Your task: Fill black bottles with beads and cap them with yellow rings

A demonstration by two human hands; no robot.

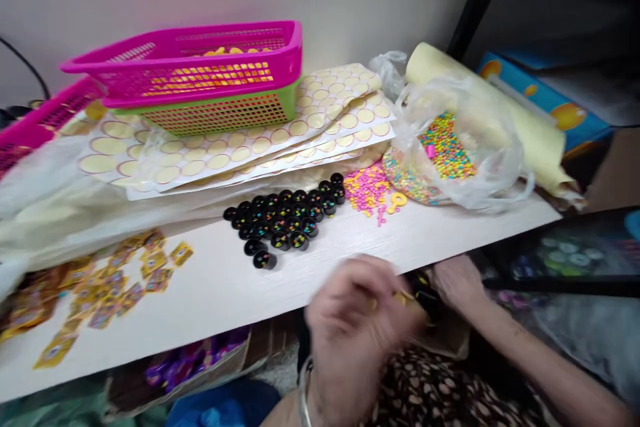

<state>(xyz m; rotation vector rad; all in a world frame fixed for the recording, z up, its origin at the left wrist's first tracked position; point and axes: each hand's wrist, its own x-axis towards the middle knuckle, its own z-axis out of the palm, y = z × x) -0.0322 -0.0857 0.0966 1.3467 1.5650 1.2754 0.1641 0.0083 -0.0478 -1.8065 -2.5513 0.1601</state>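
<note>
My left hand (350,327), blurred and wearing a bracelet, is raised in front of the table's near edge. Its fingers are curled in a pinch, and small yellow bits show at the fingertips, too smeared to name. Further right, my right hand (457,280) is at the table edge beside some dark objects with yellow on them (425,290); its fingers are hidden. Beyond the left hand stand rows of small black cups (280,217), several with coloured bits inside. Next to them lies a pile of small pink and yellow pieces (367,187).
Yellow sachets (107,287) lie at left on the white table (210,293). A pink basket (200,70) sits in a green basket (235,117) on sticker sheets (315,140). At right are a plastic bag of coloured beads (445,147) and a cream roll (530,140).
</note>
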